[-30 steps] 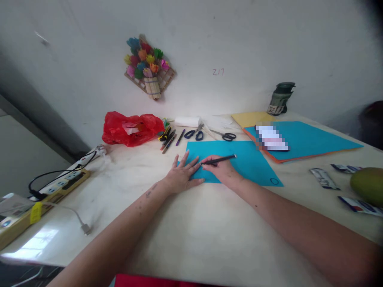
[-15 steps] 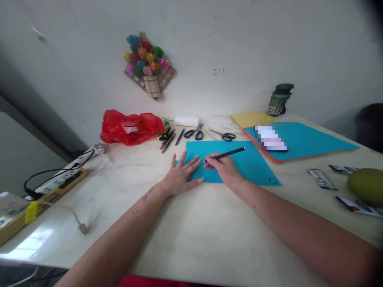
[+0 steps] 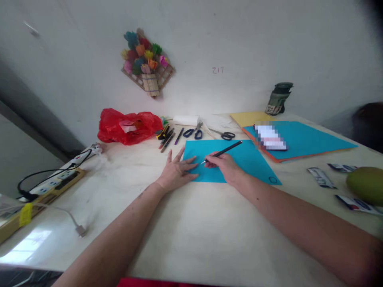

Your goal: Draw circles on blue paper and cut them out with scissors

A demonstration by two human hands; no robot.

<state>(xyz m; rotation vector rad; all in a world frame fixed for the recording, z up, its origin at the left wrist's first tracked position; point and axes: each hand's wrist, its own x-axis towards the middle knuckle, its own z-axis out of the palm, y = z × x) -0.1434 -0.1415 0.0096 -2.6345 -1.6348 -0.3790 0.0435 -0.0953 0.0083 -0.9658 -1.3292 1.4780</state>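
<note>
A blue sheet of paper (image 3: 245, 159) lies on the pale table (image 3: 191, 231) in front of me, with a small dark circle drawn near its lower right corner. My left hand (image 3: 177, 172) rests with spread fingers over the sheet's left edge, holding nothing. Above the left part of the paper, my right hand (image 3: 222, 164) pinches a slim black pen (image 3: 226, 150). The pen's tip points down and left, close to my left fingertips. Whether the tip touches the paper, I cannot tell.
Scissors (image 3: 228, 136), markers (image 3: 168, 142) and a red plastic bag (image 3: 128, 133) lie behind. To the right are stacked coloured papers (image 3: 317, 139) with a phone (image 3: 271, 137), a bottle (image 3: 279, 99), small packets (image 3: 321, 177) and a green fruit (image 3: 366, 184). A power strip (image 3: 60, 184) sits left.
My left hand has slid a little left, its fingers slightly closer together. The pen's upper end has swung up and slightly left in my right hand. The camera view has shifted slightly.
</note>
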